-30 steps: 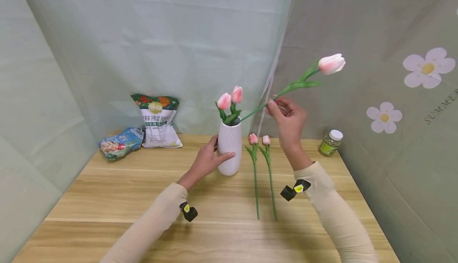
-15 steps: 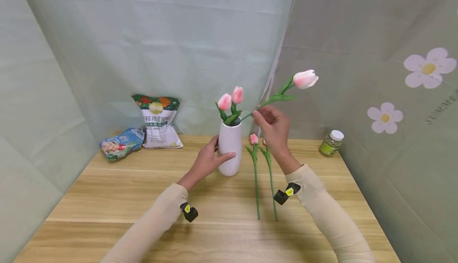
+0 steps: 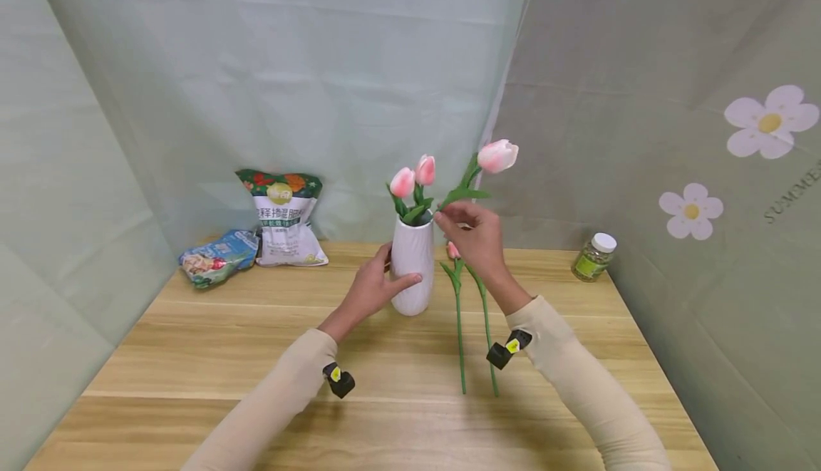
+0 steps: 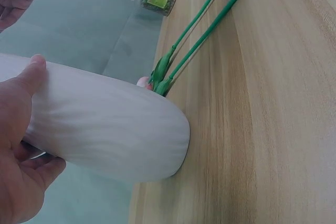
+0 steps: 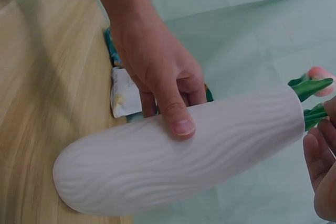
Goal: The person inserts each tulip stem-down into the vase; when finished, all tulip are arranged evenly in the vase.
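A white ribbed vase point(image 3: 412, 264) stands upright on the table, with two pink tulips point(image 3: 413, 177) in its mouth. My left hand point(image 3: 370, 287) grips its left side, thumb across the front; the left wrist view shows the fingers around the vase point(image 4: 110, 121). At the vase's rim my right hand point(image 3: 476, 237) pinches the stem of a paler tulip point(image 3: 497, 156), which leans right with its lower stem inside the mouth. Two more tulips point(image 3: 459, 314) lie side by side right of the vase, one bloom hidden behind my right hand.
A white and green fertilizer bag point(image 3: 288, 221) stands at the back left, beside a blue packet point(image 3: 219, 257) lying down. A small jar with a white lid point(image 3: 594, 257) is at the back right. Curtains point(image 3: 321, 86) rise behind the wooden table point(image 3: 224, 357).
My right hand has moved left and down to the vase's rim, and the tulip's stem has slid deeper into the vase. My left hand and the vase have stayed in place.
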The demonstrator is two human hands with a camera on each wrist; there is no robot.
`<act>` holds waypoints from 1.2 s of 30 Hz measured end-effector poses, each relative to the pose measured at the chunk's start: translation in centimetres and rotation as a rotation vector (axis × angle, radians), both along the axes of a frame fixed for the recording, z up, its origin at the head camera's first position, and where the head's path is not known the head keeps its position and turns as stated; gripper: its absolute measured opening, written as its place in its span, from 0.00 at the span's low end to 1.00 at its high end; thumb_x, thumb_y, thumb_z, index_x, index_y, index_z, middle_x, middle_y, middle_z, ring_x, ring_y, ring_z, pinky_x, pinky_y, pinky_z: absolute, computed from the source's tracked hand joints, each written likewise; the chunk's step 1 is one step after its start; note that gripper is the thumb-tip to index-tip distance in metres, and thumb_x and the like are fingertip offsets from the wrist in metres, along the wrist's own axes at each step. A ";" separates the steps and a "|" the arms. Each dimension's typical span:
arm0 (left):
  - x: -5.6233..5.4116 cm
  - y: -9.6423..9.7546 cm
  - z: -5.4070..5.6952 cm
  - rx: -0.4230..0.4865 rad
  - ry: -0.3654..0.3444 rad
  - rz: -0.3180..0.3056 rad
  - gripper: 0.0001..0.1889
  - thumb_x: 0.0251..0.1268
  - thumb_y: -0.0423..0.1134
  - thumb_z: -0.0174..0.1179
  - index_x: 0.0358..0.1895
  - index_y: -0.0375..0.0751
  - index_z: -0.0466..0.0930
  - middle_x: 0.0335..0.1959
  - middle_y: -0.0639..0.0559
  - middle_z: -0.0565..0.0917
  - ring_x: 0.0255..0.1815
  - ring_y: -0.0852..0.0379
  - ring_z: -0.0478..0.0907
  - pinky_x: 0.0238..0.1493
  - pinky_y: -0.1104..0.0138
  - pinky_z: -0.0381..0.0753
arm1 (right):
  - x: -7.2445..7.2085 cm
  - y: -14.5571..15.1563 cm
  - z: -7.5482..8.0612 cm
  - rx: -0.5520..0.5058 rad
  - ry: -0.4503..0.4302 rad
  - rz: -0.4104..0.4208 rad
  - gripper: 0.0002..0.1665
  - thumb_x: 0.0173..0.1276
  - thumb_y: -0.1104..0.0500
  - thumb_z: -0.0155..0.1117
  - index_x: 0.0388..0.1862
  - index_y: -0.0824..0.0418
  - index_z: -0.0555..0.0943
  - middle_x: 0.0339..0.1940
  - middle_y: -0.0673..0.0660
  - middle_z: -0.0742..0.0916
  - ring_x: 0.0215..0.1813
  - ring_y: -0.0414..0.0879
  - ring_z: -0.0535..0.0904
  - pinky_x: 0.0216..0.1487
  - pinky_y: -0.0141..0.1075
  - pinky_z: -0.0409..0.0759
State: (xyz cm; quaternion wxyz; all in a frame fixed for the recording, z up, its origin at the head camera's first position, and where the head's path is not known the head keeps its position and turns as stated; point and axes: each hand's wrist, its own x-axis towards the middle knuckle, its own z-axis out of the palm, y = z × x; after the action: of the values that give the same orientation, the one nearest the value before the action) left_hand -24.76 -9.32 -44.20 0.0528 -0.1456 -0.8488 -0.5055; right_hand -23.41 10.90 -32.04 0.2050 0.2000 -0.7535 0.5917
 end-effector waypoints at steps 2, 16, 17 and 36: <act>0.0 0.0 0.0 -0.002 -0.002 0.001 0.48 0.62 0.57 0.72 0.77 0.36 0.60 0.69 0.38 0.75 0.69 0.44 0.75 0.68 0.48 0.76 | 0.0 0.1 0.0 -0.005 -0.016 0.005 0.09 0.67 0.67 0.71 0.42 0.75 0.86 0.39 0.70 0.89 0.36 0.35 0.84 0.39 0.26 0.83; 0.1 0.0 0.2 -0.009 -0.014 0.003 0.48 0.62 0.58 0.72 0.77 0.36 0.60 0.70 0.38 0.75 0.70 0.44 0.74 0.68 0.48 0.76 | -2.2 0.4 -2.2 -0.008 0.040 -0.023 0.10 0.66 0.58 0.75 0.40 0.64 0.90 0.37 0.61 0.91 0.38 0.41 0.86 0.37 0.28 0.82; 0.1 -0.1 0.2 -0.008 -0.012 0.002 0.48 0.62 0.58 0.72 0.77 0.36 0.60 0.70 0.38 0.75 0.69 0.44 0.74 0.68 0.48 0.77 | -2.2 0.3 -2.3 -0.001 0.038 -0.023 0.10 0.66 0.57 0.76 0.40 0.63 0.90 0.36 0.60 0.91 0.37 0.42 0.86 0.37 0.28 0.82; 0.1 -0.1 0.1 -0.009 -0.006 -0.008 0.48 0.63 0.57 0.71 0.77 0.36 0.59 0.71 0.38 0.74 0.71 0.44 0.73 0.70 0.50 0.75 | -1.8 3.2 -3.7 0.131 -0.163 0.038 0.18 0.68 0.57 0.74 0.54 0.63 0.87 0.46 0.61 0.90 0.47 0.48 0.87 0.48 0.31 0.84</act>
State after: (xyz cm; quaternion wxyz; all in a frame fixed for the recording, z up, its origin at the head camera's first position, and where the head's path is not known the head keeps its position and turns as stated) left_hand -24.62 -9.41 -44.06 0.0476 -0.1479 -0.8506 -0.5023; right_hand -25.16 14.07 -35.79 0.1181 0.1785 -0.8009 0.5592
